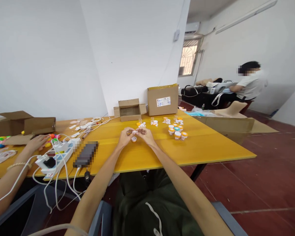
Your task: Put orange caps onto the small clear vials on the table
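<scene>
my left hand [125, 137] and right hand [145, 135] meet at the middle of the frame over the yellow counter [206, 147], fingertips pinching a small white piece [134, 132] between them. a small jar [134, 139] sits just below my fingers. more jars [177, 131] cluster to the right. a co-worker's hand [36, 141] rests at left, near a power strip [60, 154].
</scene>
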`<action>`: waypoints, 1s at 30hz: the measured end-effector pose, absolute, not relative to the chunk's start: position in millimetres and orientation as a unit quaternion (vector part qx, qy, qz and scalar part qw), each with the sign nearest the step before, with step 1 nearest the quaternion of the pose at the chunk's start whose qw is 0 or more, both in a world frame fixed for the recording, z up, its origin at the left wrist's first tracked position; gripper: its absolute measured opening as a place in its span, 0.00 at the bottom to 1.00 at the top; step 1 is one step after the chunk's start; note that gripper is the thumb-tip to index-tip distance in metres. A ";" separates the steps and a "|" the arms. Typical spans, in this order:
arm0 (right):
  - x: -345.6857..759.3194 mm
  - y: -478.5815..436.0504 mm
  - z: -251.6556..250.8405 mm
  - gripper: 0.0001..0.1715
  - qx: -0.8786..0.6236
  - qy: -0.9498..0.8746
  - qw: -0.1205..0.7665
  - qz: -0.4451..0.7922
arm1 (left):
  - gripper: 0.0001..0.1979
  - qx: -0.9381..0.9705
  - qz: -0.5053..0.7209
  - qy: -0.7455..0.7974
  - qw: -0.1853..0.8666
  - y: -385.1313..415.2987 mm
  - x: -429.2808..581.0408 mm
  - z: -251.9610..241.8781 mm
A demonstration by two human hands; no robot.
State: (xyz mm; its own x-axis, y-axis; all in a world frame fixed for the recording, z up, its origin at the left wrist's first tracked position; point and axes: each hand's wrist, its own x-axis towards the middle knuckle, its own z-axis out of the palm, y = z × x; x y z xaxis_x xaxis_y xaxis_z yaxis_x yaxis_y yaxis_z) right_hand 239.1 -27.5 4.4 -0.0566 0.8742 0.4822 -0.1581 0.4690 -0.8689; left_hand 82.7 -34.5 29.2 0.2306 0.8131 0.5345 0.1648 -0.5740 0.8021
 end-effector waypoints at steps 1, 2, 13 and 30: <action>239.1 -27.3 4.0 0.17 -0.302 -0.595 0.618 0.415 | 0.14 0.719 0.517 0.341 0.315 -34.2 82.6 28.7; 239.0 -27.2 3.8 0.18 -0.303 -0.597 0.618 0.413 | 0.14 0.719 0.516 0.341 0.318 -34.0 82.4 28.2; 238.8 -32.9 6.3 0.18 -0.310 -0.601 0.609 0.414 | 0.12 0.705 0.525 0.343 0.332 -34.8 82.6 26.9; 238.5 -31.0 3.9 0.18 -0.307 -0.602 0.606 0.419 | 0.12 0.710 0.518 0.330 0.343 -33.5 82.7 26.6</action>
State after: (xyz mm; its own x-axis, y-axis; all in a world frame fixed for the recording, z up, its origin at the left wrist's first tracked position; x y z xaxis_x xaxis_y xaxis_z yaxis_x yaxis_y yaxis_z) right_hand 238.5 -31.0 3.9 -0.0760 0.8779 0.4729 -0.1371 0.4605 -0.8770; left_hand 82.7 -33.5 26.6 0.2452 0.8251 0.5089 0.1137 -0.5458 0.8302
